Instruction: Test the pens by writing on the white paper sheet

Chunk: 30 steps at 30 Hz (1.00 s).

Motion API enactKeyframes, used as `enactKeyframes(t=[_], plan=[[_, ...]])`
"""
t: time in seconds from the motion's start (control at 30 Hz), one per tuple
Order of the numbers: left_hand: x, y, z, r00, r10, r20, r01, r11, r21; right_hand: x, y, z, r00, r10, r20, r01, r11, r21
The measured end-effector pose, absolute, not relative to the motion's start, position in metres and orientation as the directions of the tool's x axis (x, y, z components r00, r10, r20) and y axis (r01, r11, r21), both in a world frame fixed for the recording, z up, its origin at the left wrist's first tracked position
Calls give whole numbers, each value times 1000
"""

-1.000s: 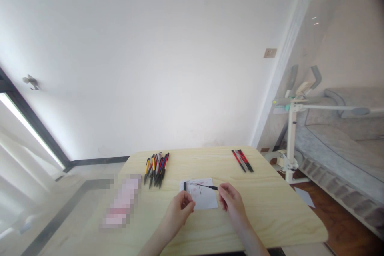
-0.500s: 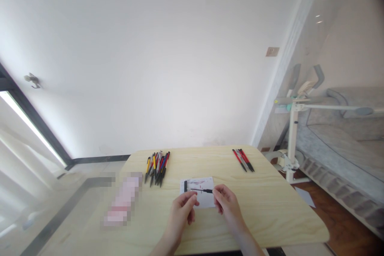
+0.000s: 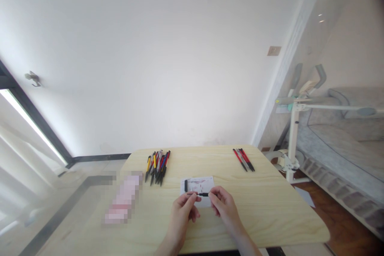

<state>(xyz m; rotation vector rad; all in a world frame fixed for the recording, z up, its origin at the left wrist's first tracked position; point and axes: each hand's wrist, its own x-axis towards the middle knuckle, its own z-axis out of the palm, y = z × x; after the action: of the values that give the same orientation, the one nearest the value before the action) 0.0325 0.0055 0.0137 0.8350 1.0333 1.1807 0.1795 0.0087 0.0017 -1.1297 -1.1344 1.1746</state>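
I see two bare hands low in the middle of my view, over a light wooden table [image 3: 270,208]. The left hand [image 3: 183,212] and the right hand [image 3: 223,206] are close together. Between them they hold a thin black pen part [image 3: 200,194]. It lies flat, going from side to side. The left fingers pinch its left end, and the right fingers pinch its right end. Both hands are curled narrow around it, not spread wide.

The pen part sits just above a small white paper [image 3: 198,186]. The paper lies flat on the table and has red scribbles on it. A short black piece [image 3: 186,185] lies on the left side of that paper, standing the other way, up and down in my view. It is not touching the hands.

I see no box, cup or tray. The pens just lie in heaps on the bare table. One big bunch of pens [image 3: 158,162] is at the far left of the table, with yellow, red, blue and black ones all packed side by side. A small bunch of pens [image 3: 243,159] is at the far right, red and grey. Both bunches are well apart from the hands.

A blurred pink patch [image 3: 122,204] sits left of the table. A white stand [image 3: 292,140] is past the table on the right.
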Motion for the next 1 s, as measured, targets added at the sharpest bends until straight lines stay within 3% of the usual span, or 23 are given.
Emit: enactKeyframes(t=[0.23,0.5,0.77,1.0], plan=[[34,5,13,73,977,-200,-343,213,915,178,7,4,36,998,54,-78,56,-995],[37,3,11,91,970,-227,-500,242,832,176,5,13,56,997,51,-94,56,-994],[37,-7,17,134,914,-383,-665,370,649,173,0,21,63,996,59,-98,65,-993],[36,-11,16,141,891,-431,-720,392,573,173,-1,22,62,996,71,-83,76,-994]])
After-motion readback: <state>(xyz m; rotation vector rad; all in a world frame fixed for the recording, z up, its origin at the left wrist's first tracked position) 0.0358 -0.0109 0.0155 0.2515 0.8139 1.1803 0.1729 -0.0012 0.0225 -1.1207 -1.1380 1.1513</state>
